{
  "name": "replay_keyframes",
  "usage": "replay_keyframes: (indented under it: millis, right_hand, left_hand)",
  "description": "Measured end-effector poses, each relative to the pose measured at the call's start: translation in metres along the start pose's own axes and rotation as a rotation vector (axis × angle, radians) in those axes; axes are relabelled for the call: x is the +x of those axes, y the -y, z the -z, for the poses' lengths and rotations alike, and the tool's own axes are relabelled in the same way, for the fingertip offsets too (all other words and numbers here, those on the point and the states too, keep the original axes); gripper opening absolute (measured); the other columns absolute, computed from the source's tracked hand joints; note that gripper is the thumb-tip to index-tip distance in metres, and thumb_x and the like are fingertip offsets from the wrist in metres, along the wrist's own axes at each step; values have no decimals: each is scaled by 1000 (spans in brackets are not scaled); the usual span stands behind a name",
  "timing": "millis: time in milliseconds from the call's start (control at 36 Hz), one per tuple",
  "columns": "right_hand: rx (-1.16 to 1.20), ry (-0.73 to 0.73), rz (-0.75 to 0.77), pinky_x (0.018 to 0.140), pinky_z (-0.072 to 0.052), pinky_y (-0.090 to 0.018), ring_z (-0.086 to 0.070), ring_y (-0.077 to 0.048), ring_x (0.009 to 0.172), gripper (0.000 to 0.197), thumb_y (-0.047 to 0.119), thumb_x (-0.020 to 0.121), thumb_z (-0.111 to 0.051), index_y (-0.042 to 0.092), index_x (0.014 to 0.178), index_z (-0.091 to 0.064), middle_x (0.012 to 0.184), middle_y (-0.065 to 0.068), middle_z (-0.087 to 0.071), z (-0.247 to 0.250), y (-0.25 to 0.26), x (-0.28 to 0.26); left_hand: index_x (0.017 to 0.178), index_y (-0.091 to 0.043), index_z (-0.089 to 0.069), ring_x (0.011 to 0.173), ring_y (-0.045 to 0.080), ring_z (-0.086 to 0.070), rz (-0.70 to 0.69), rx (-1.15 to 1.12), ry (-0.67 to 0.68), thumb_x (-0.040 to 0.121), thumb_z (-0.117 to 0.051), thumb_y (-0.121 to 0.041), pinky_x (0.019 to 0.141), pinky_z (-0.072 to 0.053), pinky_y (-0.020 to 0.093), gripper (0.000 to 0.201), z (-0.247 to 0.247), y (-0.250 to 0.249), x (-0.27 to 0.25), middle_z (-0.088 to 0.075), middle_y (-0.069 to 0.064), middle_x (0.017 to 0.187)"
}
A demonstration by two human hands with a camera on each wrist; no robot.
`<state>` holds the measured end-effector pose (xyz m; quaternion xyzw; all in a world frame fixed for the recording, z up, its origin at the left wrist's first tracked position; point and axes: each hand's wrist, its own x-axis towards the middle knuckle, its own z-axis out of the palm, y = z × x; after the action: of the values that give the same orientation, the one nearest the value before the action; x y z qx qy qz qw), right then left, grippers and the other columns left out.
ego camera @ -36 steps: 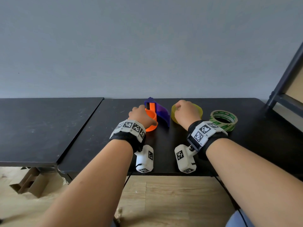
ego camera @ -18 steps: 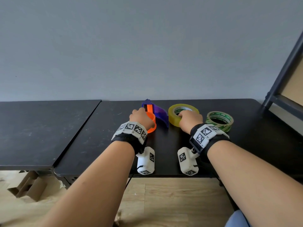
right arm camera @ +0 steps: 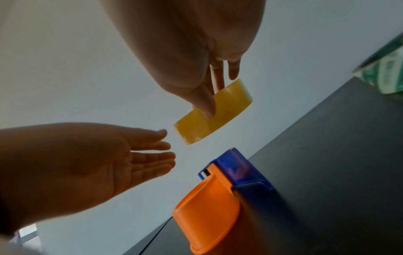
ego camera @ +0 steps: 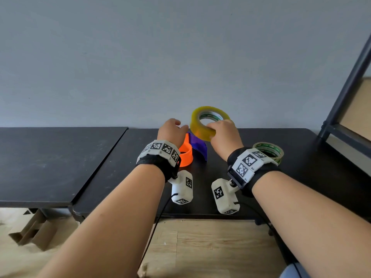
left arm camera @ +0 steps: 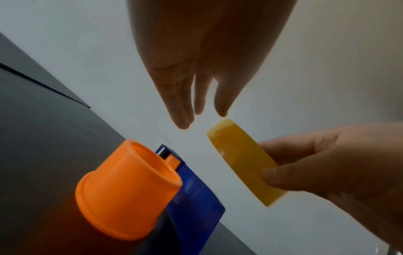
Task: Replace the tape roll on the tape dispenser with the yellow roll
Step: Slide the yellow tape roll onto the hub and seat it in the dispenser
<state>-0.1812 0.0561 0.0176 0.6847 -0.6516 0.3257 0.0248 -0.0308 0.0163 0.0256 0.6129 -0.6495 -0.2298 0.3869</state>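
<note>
Yellow roll (ego camera: 208,125) is up in the air, off the table (ego camera: 301,177), above & just behind the tape dispenser (ego camera: 192,147). Right hand (ego camera: 224,135) grips its near rim: thumb on the outer band, fingers curled over the edge into the hole. Roll is tilted, its hole facing up & toward the person; from the wrist views it shows edge-on as a flat slanted band (left arm camera: 244,160) (right arm camera: 213,112).

Left hand (ego camera: 170,133) holds nothing; fingers (left arm camera: 185,103) straight, loosely together, tips close to the roll's edge but apart from it. It hangs above the dispenser w/o touching it.

Dispenser lies on the table, long axis running away from the person. Orange hub (left arm camera: 126,188) is a smooth hollow plastic cylinder w/ a flared lip at the base, open end up, nothing on or in it. Blue-purple curved plastic guard (right arm camera: 242,172) sits on its right side, narrow end toward the wall (ego camera: 180,57).

Yellow roll looks glossy, semi-clear amber, w/ a green-printed core. Second roll (ego camera: 269,151), clear tape on a green-printed core, lies flat on the table right of the dispenser, partly behind the right wristband (ego camera: 249,163).

Table is matt black, w/ scuffs; a second black table (ego camera: 50,163) butts up on the left.
</note>
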Motion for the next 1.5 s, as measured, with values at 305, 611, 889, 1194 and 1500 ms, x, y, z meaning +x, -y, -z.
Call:
replay_keyframes:
  millis: [305, 611, 889, 1194, 1500]
  right_hand:
    - [-14, 71, 242, 103, -32, -44, -52, -29, 113, 42, 14, 77, -39, 15, 100, -74, 96, -7, -70, -11, 26, -3]
    - [107, 147, 75, 112, -31, -39, -33, -32, 137, 61, 11, 82, -60, 19, 140, -45, 145, -14, -39, -34, 30, 4]
    - [-44, 270, -25, 93, -50, -43, -57, -28, 109, 44, 25, 73, -59, 16, 115, -54, 114, -8, -62, -59, 15, 14]
    - [-111, 343, -14, 92, -48, -43, -61, -26, 102, 42, 40, 70, -51, 26, 109, -57, 103, -1, -65, -65, 11, 12]
    - [-150, 399, 23, 104, -37, -52, -52, -26, 107, 30, 39, 75, -57, 29, 103, -59, 104, 1, -61, -72, 7, 1]
  left_hand:
    - [64, -11, -60, 75, 26, -71, 194, -188, 15, 80, -68, -46, 78, -56, 35, 39, 27, 5, -7, -67, 5, 66]
    - [64, -4, -58, 77, 32, -74, 340, -212, 25, 73, -62, -24, 79, -60, 42, 22, 36, 26, -8, -69, 16, 68]
    - [59, -7, -55, 50, 23, -59, 319, -11, 105, 81, -60, -32, 55, -44, 25, 34, 25, 41, -3, -63, 10, 54]
    - [57, -8, -45, 48, 21, -48, 335, 145, 188, 91, -53, -36, 53, -38, 26, 44, 19, 42, 7, -55, 9, 55]
    - [66, -8, -47, 68, 24, -58, 318, 267, 264, 94, -53, -32, 63, -44, 29, 38, 11, 52, 7, -56, 9, 68]
